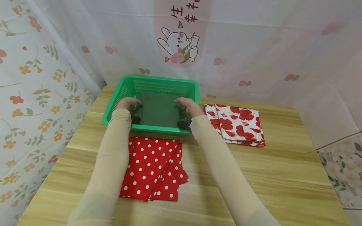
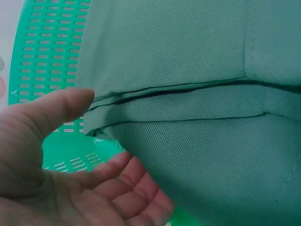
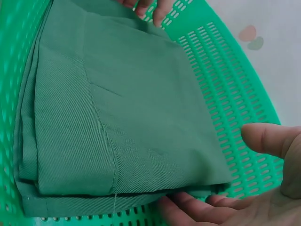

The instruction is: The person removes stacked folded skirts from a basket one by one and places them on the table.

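Note:
A folded dark green cloth [image 1: 161, 110] lies inside the green plastic basket [image 1: 158, 128]. My left hand [image 1: 128, 103] is at the cloth's left edge. In the left wrist view its thumb tip [image 2: 87, 98] meets the folded layers, while the loosely bent fingers lie lower, partly behind the cloth. At the opposite edge is my right hand [image 1: 190, 106], thumb raised and spread from the fingers. The right wrist view shows its fingertips [image 3: 181, 209] just under the cloth's edge, their ends hidden. Both palms face inward.
A red cloth with white dots [image 1: 152, 166] lies folded in front of the basket. To the right sits a folded poppy-print cloth [image 1: 237, 124]. All rest on a wooden table [image 1: 254, 175], with a printed curtain [image 1: 240, 40] behind and another at left.

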{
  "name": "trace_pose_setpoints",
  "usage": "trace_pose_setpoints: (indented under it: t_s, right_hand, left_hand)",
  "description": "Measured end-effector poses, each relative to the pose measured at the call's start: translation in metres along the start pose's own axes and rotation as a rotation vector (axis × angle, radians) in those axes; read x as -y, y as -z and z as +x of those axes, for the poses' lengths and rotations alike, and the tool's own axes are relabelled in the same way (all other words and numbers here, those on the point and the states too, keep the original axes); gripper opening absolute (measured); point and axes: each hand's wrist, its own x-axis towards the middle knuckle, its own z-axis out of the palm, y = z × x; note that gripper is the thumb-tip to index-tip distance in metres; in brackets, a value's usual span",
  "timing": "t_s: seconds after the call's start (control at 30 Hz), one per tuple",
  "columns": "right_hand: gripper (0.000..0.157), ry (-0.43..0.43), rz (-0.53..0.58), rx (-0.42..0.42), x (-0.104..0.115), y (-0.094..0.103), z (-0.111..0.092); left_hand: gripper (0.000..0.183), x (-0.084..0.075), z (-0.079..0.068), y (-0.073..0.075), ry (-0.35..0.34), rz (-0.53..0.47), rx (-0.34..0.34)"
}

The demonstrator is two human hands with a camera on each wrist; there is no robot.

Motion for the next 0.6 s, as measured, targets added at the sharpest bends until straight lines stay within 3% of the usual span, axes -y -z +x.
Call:
trace_pose_setpoints:
  t_s: [0.07,0.17,0.2,0.33,0.43,0.53,0.57,0.6]
  right_hand:
    - [0.07,-0.013,0.011,0.004,0.0,-0.001,0.0]
    - [0.069,-0.025,0.022,0.014,-0.001,-0.002,0.0]
    - [0.068,-0.026,0.019,0.018,-0.001,-0.003,0.0]
    - [0.066,-0.024,-0.015,0.046,-0.002,-0.004,0.0]
    - [0.065,-0.02,-0.046,0.062,-0.003,-0.004,0.002]
    - [0.063,-0.01,-0.049,0.064,-0.004,-0.002,0.003]
    - [0.062,-0.006,-0.046,0.062,-0.005,-0.002,0.003]
    - [0.062,-0.004,-0.043,0.061,-0.005,-0.002,0.003]
  left_hand:
    - [0.086,0.008,0.024,0.006,-0.023,0.034,0.003]
    - [0.083,0.006,0.012,0.003,-0.03,0.056,0.002]
    - [0.081,0.003,0.0,-0.001,-0.027,0.061,-0.014]
    - [0.072,-0.019,-0.077,-0.027,0.003,0.069,-0.012]
    - [0.071,-0.031,-0.118,-0.039,0.009,0.066,0.022]
    - [0.071,-0.035,-0.129,-0.043,0.015,0.048,0.049]
    - [0.072,-0.034,-0.125,-0.042,0.017,0.048,0.053]
    - [0.076,-0.031,-0.111,-0.038,0.022,0.041,0.065]
